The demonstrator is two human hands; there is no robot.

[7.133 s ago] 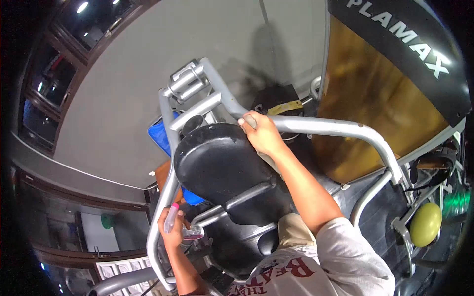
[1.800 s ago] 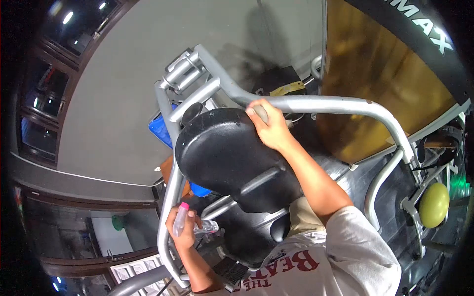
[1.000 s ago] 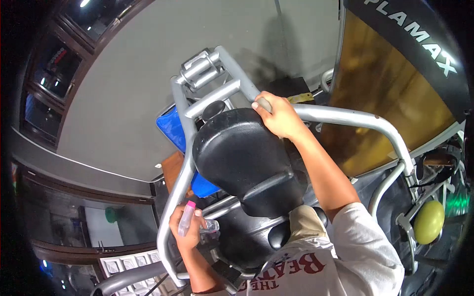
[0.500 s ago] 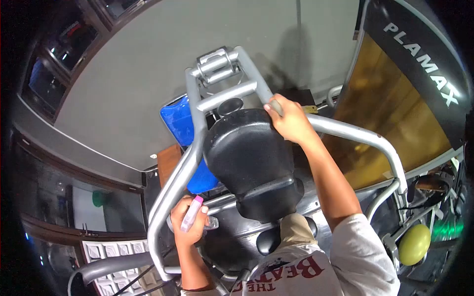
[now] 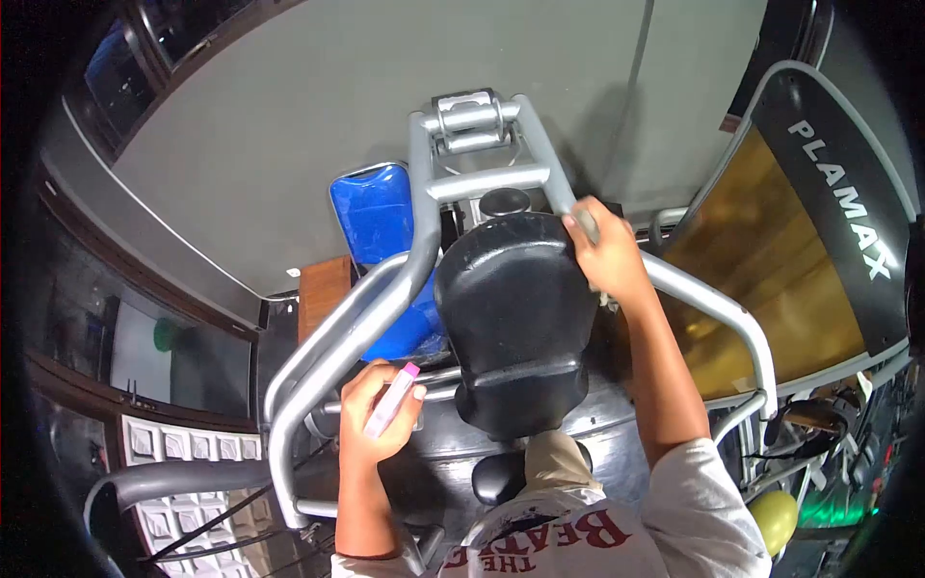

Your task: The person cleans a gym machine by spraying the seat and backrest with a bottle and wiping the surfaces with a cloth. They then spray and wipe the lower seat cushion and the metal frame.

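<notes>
My left hand point(image 5: 378, 409) is closed around a spray bottle point(image 5: 393, 403) with a pink tip and a pale, long head; most of its body is hidden by my fingers. It is held above the lower bars, left of a black padded seat point(image 5: 515, 308). My right hand point(image 5: 612, 252) presses a small grey-beige pad point(image 5: 584, 227), perhaps a folded cloth, against the right tube of the silver metal frame point(image 5: 544, 144). The pad sits near the upper right edge of the seat.
A blue padded board point(image 5: 374, 207) stands behind the frame's left side. A curved PLAMAX panel point(image 5: 771, 260) rises at the right, with a yellow-green ball point(image 5: 774, 520) below it. White moulded panels point(image 5: 183, 491) lie at the lower left. A grey wall point(image 5: 318, 106) is behind.
The view has shifted, so the frame and seat appear farther right. My right hand remains at the right tube with the pad. My left hand still holds the spray bottle.
</notes>
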